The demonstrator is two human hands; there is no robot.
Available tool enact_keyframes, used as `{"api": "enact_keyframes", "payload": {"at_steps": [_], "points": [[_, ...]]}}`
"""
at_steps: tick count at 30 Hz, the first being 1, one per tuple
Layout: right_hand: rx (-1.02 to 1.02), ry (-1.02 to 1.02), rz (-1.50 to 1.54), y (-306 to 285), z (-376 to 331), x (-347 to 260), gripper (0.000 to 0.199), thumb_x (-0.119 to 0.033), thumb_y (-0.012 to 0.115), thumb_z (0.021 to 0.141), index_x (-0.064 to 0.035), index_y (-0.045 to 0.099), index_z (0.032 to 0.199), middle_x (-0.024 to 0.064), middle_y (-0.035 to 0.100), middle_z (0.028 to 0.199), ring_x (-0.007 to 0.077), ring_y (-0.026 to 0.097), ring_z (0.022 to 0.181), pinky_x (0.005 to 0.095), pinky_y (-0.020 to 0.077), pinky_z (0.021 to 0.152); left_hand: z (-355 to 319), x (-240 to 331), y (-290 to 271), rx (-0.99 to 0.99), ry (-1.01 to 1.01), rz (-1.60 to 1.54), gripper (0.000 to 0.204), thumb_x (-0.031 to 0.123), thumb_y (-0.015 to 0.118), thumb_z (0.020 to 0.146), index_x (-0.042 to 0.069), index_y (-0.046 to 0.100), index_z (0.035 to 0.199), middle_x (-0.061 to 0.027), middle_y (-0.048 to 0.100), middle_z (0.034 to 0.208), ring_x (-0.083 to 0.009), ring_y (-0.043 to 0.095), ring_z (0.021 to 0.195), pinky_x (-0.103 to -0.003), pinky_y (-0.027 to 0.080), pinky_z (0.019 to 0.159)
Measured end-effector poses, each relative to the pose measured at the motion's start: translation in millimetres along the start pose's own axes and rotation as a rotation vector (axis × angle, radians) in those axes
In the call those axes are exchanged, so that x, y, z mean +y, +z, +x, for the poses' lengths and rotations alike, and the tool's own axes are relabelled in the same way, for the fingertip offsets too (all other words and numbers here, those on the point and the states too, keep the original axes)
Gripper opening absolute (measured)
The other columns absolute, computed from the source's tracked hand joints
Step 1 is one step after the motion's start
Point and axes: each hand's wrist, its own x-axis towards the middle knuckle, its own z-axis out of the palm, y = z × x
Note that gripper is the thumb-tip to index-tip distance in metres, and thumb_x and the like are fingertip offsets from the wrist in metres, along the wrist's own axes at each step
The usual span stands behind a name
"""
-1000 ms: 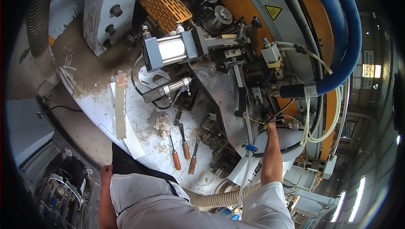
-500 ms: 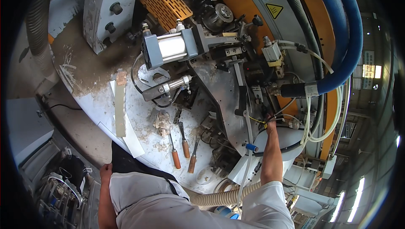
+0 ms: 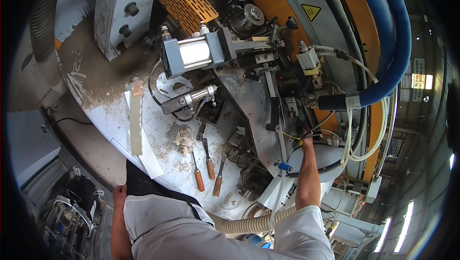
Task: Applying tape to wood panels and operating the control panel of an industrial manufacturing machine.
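Note:
My right hand [image 3: 306, 138] reaches into the machine, among thin cables and beside a dark metal plate [image 3: 254, 111]. Its fingers are mostly hidden in the dark gap, so I cannot tell what they touch. A yellow cable [image 3: 290, 136] runs close to that hand. Just below it along the forearm lie a blue fitting [image 3: 286, 167] and a pale strap. My left hand [image 3: 120, 194] hangs low at my side, beside a black apron [image 3: 143, 182]. Its fingers look curled; whatever they may hold is hidden.
Chisels with wooden handles [image 3: 199, 181] lie on the littered white worktop [image 3: 165, 147], near a wad of dirty rag [image 3: 184, 139]. Pale strips [image 3: 136, 126] lie left of them. A pneumatic cylinder [image 3: 194, 52] juts over the worktop. A thick blue hose [image 3: 396, 63] curves down at the right.

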Motion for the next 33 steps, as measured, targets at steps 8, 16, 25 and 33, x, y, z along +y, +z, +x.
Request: {"api": "enact_keyframes", "payload": {"at_steps": [8,16,25,33], "points": [[0.215,0.091,0.279,10,-21,-18,0.035,-0.023,0.05,0.096,-0.0092,0.054,0.128,0.0013,0.06,0.105,0.0154,0.056,0.092,0.0302,0.0447,0.081,-3,8,-2,-0.013,0.003,0.017,0.039,0.035,0.061,0.09,-0.003,0.069,0.091,-0.015,0.068,0.073,-0.0208,0.063,0.067,-0.035,0.048,0.066],[0.222,0.189,0.682,-4,-21,-20,0.03,-0.026,0.049,0.095,-0.0047,0.062,0.112,0.0096,0.066,0.106,0.0249,0.062,0.097,0.0365,0.0483,0.086,-2,8,0,-0.006,0.011,-0.019,0.038,0.034,0.061,0.089,-0.003,0.069,0.09,-0.0163,0.067,0.074,-0.0216,0.063,0.068,-0.035,0.048,0.068],[0.193,0.213,0.483,13,-18,1,0.037,-0.024,0.048,0.095,-0.0075,0.057,0.127,0.0054,0.065,0.113,0.0214,0.061,0.097,0.0345,0.047,0.086,-22,-17,9,0.034,-0.057,-0.123,0.036,0.031,0.06,0.092,-0.004,0.069,0.094,-0.014,0.069,0.08,-0.0173,0.062,0.073,-0.033,0.048,0.072],[-0.082,-0.022,-0.024,-51,43,34,0.056,-0.014,0.052,0.092,-0.0097,0.038,0.146,0.006,0.047,0.142,0.0209,0.047,0.124,0.0306,0.0381,0.1,-35,-45,56,0.017,-0.134,-0.381,0.035,0.03,0.056,0.096,-0.003,0.067,0.089,-0.0022,0.062,0.072,-0.0099,0.05,0.068,-0.029,0.044,0.066]]}}
